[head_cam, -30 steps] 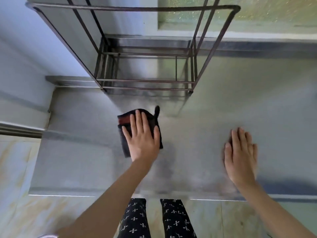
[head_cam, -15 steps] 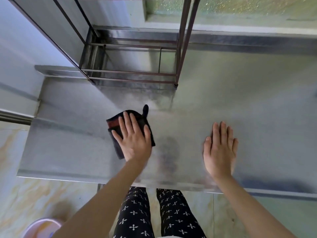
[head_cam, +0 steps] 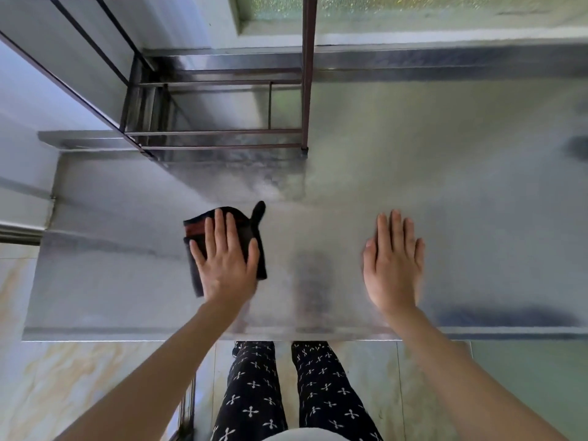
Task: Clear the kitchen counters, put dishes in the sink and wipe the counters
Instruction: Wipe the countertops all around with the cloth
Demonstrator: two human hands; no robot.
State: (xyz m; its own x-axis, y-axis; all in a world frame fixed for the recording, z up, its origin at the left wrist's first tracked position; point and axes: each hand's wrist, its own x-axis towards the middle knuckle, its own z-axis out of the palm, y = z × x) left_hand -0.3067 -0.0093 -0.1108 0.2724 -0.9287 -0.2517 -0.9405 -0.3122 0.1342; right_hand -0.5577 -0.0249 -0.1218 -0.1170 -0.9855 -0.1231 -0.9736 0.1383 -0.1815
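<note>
Through the head camera I judge the wiping step to be in hand. The left hand [head_cam: 227, 262], at about 8 o'clock from the middle of the view, lies flat with its fingers spread and straight, pressing down on a folded cloth [head_cam: 194, 226] that rests on the counter [head_cam: 477, 218]. The cloth is dark and soft-looking, roughly rectangular, with a red band near its far left corner and a small loop or tab sticking up at its 1 o'clock corner. The right hand [head_cam: 394, 265], at about 4 o'clock, also lies palm down on the bare metal, well apart from the cloth, its fingers straight and close together and holding nothing; I take it to be bracing. The counter is brushed steel, dull and streaky, with a raised lip at the back and a folded front edge. A thin-barred brown metal rack [head_cam: 305, 90] stands on it at 11 to 12 o'clock, against the wall, and a frosted window [head_cam: 413, 7] runs along 12 to 2 o'clock. Below the front edge I see a pale marbled tile floor [head_cam: 63, 377] and patterned black trousers [head_cam: 254, 393] at 6 o'clock. The next move, as I see it, calls for steady downward pressure while sliding the cloth across the steel, minding the rack's feet.
</note>
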